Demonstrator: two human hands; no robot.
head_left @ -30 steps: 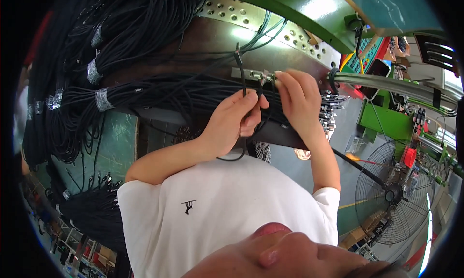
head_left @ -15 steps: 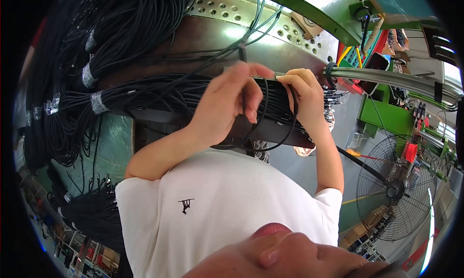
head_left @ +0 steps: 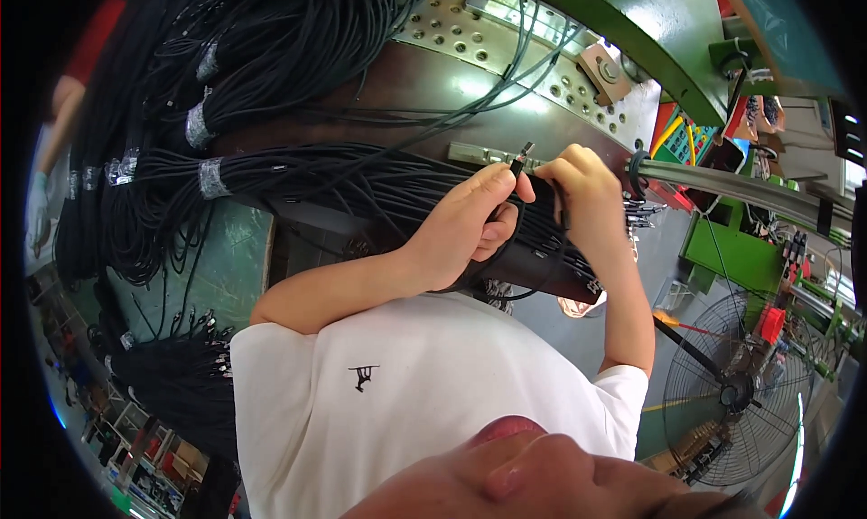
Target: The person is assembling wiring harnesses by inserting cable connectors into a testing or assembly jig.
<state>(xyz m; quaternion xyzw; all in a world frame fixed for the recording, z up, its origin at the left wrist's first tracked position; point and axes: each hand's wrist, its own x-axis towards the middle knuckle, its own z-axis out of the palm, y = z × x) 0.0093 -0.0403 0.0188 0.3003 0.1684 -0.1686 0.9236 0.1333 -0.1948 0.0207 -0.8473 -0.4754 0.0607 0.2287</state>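
My left hand (head_left: pixel 465 226) pinches a black cable just below its end. A small metal-tipped connector (head_left: pixel 524 155) sticks up past the thumb and forefinger. To its right, my right hand (head_left: pixel 587 194) is closed with bent fingers round another part of a thin black cable (head_left: pixel 565 214); its fingertips are partly hidden. A slack loop of cable hangs below both hands, near my shirt. Under and behind the hands lies a long bundle of black cables (head_left: pixel 334 180), tied with a clear plastic wrap (head_left: pixel 211 178) at the left.
A small metal rail block (head_left: pixel 470 154) sits behind my left hand. Beyond are a perforated metal plate (head_left: pixel 461 41) and a green machine frame (head_left: pixel 632 32). More coiled black cables (head_left: pixel 298 41) pile at the far left. A floor fan (head_left: pixel 736 393) stands at right.
The left hand has turned and moved right and slightly down, closing on the cable end, so the connector now shows. The right hand stays near it. The whole view has shifted slightly.
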